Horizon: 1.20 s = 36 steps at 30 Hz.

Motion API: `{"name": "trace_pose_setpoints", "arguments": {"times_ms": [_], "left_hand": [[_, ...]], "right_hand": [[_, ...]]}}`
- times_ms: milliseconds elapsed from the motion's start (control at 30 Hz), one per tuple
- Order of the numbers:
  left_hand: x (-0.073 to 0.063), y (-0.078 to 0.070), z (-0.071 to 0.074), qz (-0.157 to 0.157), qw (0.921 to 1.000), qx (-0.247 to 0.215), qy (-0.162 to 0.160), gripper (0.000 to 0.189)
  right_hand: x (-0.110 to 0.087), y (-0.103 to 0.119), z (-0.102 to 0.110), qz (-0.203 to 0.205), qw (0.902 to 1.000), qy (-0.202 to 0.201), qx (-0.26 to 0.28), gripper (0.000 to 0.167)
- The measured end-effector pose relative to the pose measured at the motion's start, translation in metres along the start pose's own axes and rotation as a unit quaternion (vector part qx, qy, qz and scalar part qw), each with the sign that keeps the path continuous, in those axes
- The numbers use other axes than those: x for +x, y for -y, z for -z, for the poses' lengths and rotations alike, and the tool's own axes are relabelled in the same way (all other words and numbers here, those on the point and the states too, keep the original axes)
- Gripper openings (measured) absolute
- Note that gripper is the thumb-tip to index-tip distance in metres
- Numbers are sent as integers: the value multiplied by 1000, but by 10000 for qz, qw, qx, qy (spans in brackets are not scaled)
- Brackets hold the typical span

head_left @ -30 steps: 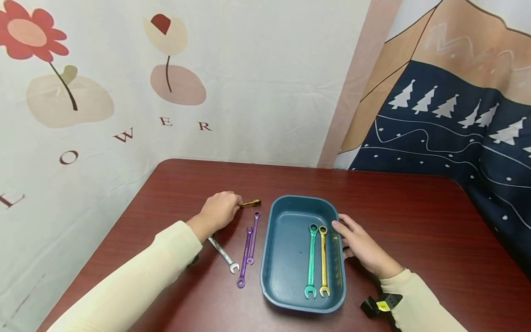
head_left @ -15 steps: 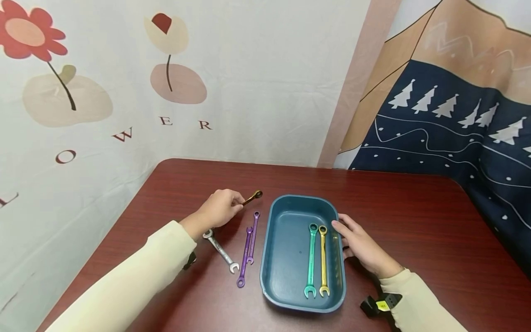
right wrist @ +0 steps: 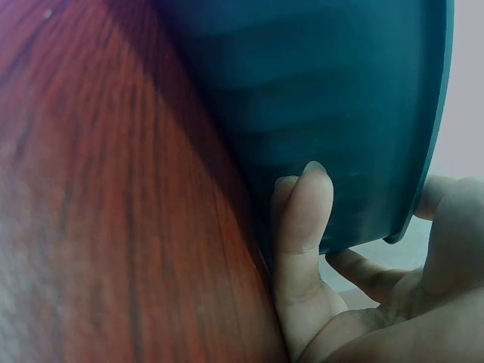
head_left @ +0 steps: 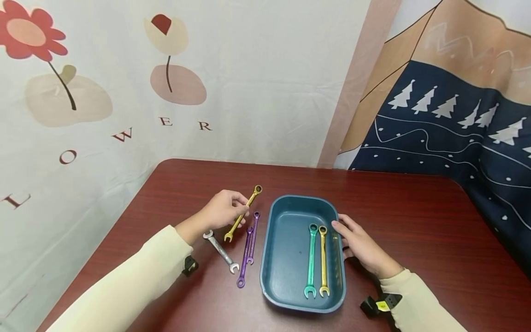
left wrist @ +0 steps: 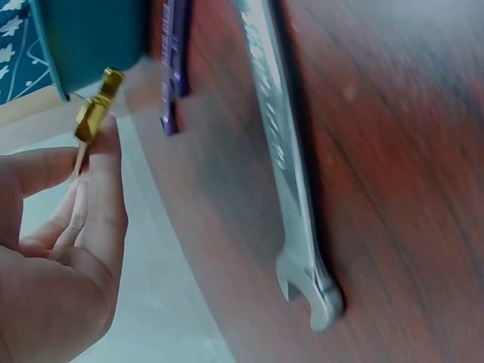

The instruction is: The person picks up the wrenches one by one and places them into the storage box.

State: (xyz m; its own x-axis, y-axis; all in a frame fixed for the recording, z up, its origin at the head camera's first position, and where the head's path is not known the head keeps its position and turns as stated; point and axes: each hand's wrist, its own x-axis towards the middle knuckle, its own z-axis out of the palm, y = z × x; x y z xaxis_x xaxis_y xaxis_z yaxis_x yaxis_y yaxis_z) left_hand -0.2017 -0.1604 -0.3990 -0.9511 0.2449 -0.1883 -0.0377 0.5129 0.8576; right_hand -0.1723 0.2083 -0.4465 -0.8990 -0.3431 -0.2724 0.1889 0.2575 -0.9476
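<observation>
A gold combination wrench (head_left: 235, 227) is pinched between the thumb and fingers of my left hand (head_left: 221, 210), tilted with its ring end up and away. The left wrist view shows that wrench (left wrist: 92, 117) nearly edge-on past the fingertips. My right hand (head_left: 365, 251) grips the right rim of a blue plastic bin (head_left: 286, 263), thumb at the rim. From the right wrist, its fingers (right wrist: 302, 215) lie against the bin's outer wall (right wrist: 333, 98). Inside the bin, a green wrench (head_left: 311, 263) and another gold wrench (head_left: 323, 263) lie side by side.
Two purple wrenches (head_left: 244, 259) lie together left of the bin on the red-brown table (head_left: 406, 207). A silver wrench (head_left: 221, 251) lies further left, close by the left wrist. Printed curtains (head_left: 265, 83) hang behind the table.
My left hand has turned the gold wrench from mostly hidden and flat to slanting, with both ends showing, and shifted slightly; the silver wrench's far end is uncovered. The right hand and bin stay put.
</observation>
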Motion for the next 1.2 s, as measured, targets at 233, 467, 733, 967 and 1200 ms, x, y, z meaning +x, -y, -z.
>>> {"name": "trace_pose_setpoints", "arguments": {"times_ms": [233,467,733,967,1200], "left_hand": [[-6,-8,-6,276,9955,-875,244,24],[-11,-16,-12,363,9876,-1461,438,27],[-17,-23,-19,322,9859,-1528,604,27],[-21,-31,-29,284,9866,-1483,623,24],[-23,-39,-39,250,9831,-1627,806,29]], "right_hand": [[-2,2,1,33,10000,-4,-36,62],[-2,3,1,8,10000,-1,-15,61],[-2,2,1,44,10000,63,3,61],[-2,3,1,32,10000,25,0,61],[-2,2,1,25,10000,16,34,61]]}}
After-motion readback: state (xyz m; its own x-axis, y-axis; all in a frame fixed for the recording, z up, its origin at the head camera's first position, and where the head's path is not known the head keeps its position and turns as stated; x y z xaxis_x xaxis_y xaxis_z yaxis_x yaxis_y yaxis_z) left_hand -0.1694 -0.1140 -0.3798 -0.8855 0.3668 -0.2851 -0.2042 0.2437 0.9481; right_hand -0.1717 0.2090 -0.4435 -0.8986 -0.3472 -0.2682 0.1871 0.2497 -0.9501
